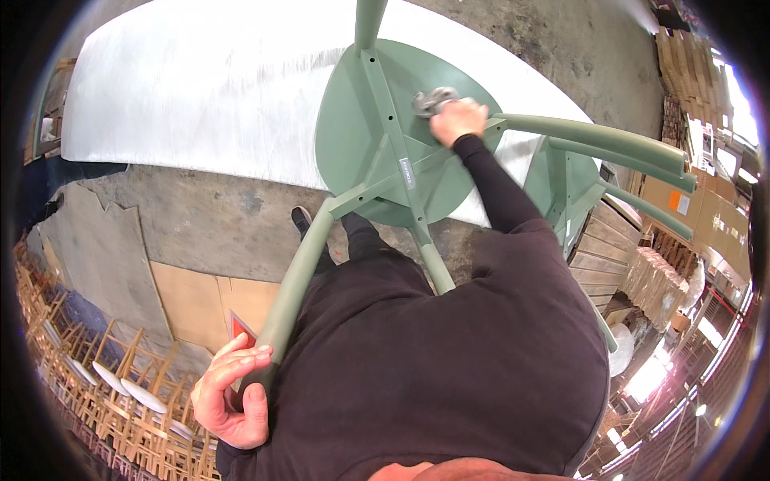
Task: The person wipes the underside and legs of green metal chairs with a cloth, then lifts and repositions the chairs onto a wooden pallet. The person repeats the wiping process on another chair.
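Observation:
A green round-seated stool or chair point(345, 128) lies upside down before me, its legs pointing up and outward, with crossed braces under the seat and a small pale label on one brace. My right hand point(459, 120) is closed on a crumpled grey cloth point(434, 102), against the underside of the seat; the cloth is blurred. At the lower left, my left hand point(233, 393) curls its fingers and thumb around the end of a green leg point(298, 280). A small red piece point(240, 325) shows beside that leg, near the fingertips; I cannot tell whether the hand touches it.
The seat rests on a long white-covered table point(192, 88). A second green seat with legs point(561, 180) is at the right, near a slatted wooden pallet point(601, 252). Many wooden chair frames point(120, 393) stand at the lower left. Cardboard boxes point(714, 212) are stacked at the far right.

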`<act>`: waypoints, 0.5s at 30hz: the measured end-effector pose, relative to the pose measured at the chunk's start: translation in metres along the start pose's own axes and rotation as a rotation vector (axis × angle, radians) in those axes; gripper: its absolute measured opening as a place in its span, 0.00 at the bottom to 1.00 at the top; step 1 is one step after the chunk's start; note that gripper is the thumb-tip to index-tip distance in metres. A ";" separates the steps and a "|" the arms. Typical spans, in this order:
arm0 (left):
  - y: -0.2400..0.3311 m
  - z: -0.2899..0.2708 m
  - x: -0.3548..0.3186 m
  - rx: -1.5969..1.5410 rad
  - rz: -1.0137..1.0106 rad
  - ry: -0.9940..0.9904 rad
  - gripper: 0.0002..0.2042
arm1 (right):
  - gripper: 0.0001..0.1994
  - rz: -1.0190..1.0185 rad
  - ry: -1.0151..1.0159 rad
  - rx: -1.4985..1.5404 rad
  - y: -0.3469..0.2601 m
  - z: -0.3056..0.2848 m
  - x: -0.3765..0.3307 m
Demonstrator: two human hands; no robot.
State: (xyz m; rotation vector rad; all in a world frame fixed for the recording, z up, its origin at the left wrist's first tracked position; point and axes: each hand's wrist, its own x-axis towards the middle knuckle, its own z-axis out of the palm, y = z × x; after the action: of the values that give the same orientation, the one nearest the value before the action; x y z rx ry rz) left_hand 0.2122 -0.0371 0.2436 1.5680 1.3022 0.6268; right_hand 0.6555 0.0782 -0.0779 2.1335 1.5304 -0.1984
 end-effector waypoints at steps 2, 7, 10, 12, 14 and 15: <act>0.001 -0.002 0.006 -0.011 0.017 -0.019 0.11 | 0.20 -0.046 -0.058 0.395 -0.035 0.014 -0.012; 0.003 -0.009 0.010 0.045 -0.017 -0.076 0.10 | 0.15 -0.097 0.430 0.736 -0.072 0.024 0.052; 0.008 -0.007 0.002 0.089 -0.043 -0.027 0.09 | 0.15 -0.019 0.587 0.670 -0.099 -0.011 0.132; 0.008 -0.007 0.002 0.111 -0.078 -0.016 0.10 | 0.18 -0.065 0.616 0.793 -0.102 -0.022 0.161; 0.007 -0.005 0.001 0.104 -0.115 0.021 0.10 | 0.17 -0.197 0.591 0.900 -0.092 -0.017 0.161; 0.008 -0.006 0.001 0.100 -0.118 0.005 0.10 | 0.19 -0.402 0.437 0.996 -0.080 -0.011 0.154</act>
State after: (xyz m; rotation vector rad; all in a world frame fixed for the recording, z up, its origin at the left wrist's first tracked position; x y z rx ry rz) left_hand 0.2110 -0.0338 0.2528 1.5570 1.4371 0.4987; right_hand 0.6355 0.2329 -0.1549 2.6571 2.4808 -0.8233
